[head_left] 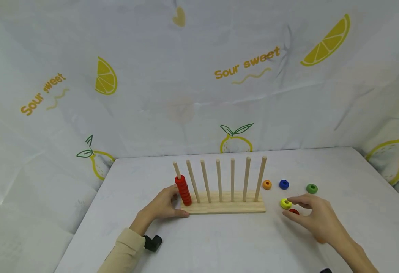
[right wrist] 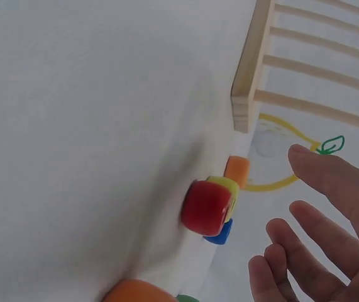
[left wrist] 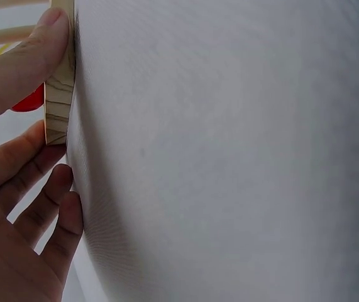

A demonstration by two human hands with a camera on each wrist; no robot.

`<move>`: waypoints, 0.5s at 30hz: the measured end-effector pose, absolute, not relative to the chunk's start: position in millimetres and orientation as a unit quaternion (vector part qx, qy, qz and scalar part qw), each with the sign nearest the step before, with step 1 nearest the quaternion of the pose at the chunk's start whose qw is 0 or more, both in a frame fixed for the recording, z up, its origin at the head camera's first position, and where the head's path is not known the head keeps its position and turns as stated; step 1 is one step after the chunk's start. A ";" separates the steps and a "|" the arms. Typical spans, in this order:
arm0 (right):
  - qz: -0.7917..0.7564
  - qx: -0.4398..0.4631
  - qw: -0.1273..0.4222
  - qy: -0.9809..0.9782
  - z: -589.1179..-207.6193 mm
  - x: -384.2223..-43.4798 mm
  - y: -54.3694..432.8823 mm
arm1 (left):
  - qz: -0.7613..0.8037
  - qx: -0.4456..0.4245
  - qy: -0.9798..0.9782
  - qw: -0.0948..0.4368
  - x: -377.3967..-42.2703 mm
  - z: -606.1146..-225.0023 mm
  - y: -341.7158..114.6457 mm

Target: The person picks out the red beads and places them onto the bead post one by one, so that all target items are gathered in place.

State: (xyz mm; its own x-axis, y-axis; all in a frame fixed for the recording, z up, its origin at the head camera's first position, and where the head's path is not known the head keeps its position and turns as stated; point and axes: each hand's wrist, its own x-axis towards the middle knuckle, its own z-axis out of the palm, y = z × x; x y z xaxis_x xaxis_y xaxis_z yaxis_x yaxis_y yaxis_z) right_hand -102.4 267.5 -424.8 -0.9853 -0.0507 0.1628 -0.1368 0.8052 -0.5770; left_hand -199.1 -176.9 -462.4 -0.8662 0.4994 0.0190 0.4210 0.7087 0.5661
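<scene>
A wooden peg rack (head_left: 226, 207) has a flat base and a row of several upright pegs. Red beads (head_left: 183, 191) are stacked on its leftmost peg; the other pegs are bare. My left hand (head_left: 163, 204) holds the left end of the base, thumb on the front edge and fingers round the end. To the right of the rack, my right hand (head_left: 319, 214) hovers with thumb and fingers spread apart, nothing between them. Close by its fingertips lie a yellow bead (head_left: 283, 204) and a red bead (right wrist: 205, 207), partly covered by the hand in the head view.
Behind these sit an orange bead (head_left: 267, 184), a blue bead (head_left: 284, 184) and a green bead (head_left: 311, 188). Another orange bead (right wrist: 138, 292) lies nearer, mostly hidden under the right hand in the head view. A printed cloth (head_left: 185, 76) hangs behind the white table (head_left: 220, 246).
</scene>
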 end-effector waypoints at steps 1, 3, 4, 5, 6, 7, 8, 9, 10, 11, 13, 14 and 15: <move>0.307 0.045 0.061 -0.949 -426.3 -103.1 269.6 | 0.290 0.249 0.922 0.069 -199.0 -462.5 -177.0; 0.305 0.036 0.043 -0.951 -428.5 -104.8 273.4 | 0.289 0.251 0.921 0.068 -198.8 -462.4 -176.9; 0.303 0.032 0.033 -0.952 -429.3 -105.9 275.3 | 0.289 0.252 0.921 0.067 -198.9 -462.4 -176.9; 0.301 0.026 0.023 -0.953 -430.6 -106.8 276.9 | 0.289 0.253 0.921 0.067 -199.0 -462.3 -177.0; 0.298 0.021 0.012 -0.954 -431.8 -107.7 278.4 | 0.289 0.252 0.921 0.067 -199.1 -462.3 -176.9; 0.295 0.014 0.001 -0.955 -432.8 -108.8 279.6 | 0.289 0.252 0.921 0.067 -199.1 -462.1 -176.9; 0.291 0.008 -0.009 -0.957 -433.8 -109.8 280.6 | 0.288 0.252 0.921 0.067 -199.2 -461.9 -176.8; 0.289 0.004 -0.020 -0.957 -435.6 -111.0 281.7 | 0.289 0.252 0.921 0.067 -199.4 -462.0 -176.9; 0.286 0.000 -0.029 -0.958 -436.9 -111.9 282.4 | 0.290 0.251 0.921 0.067 -199.4 -461.9 -176.8; 0.284 -0.004 -0.036 -0.958 -438.5 -112.3 282.9 | 0.291 0.251 0.921 0.068 -199.2 -461.5 -176.7; 0.282 -0.009 -0.048 -0.958 -441.1 -113.8 283.7 | 0.292 0.251 0.920 0.070 -198.9 -461.2 -176.5; 0.280 -0.009 -0.051 -0.958 -442.2 -114.6 284.0 | 0.293 0.252 0.920 0.070 -198.8 -461.0 -176.4; 0.278 -0.010 -0.052 -0.959 -443.3 -115.0 284.2 | 0.294 0.252 0.919 0.071 -198.7 -460.7 -176.3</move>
State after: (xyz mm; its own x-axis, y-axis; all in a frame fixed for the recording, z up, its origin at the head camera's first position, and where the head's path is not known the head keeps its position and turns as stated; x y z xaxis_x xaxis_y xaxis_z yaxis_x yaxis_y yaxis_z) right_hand -115.0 284.2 -443.3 -0.9945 -0.0104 -0.1042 0.0470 0.8449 -0.5329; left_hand -198.7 -176.3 -460.7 -0.8629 0.5051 0.0174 0.4217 0.7006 0.5757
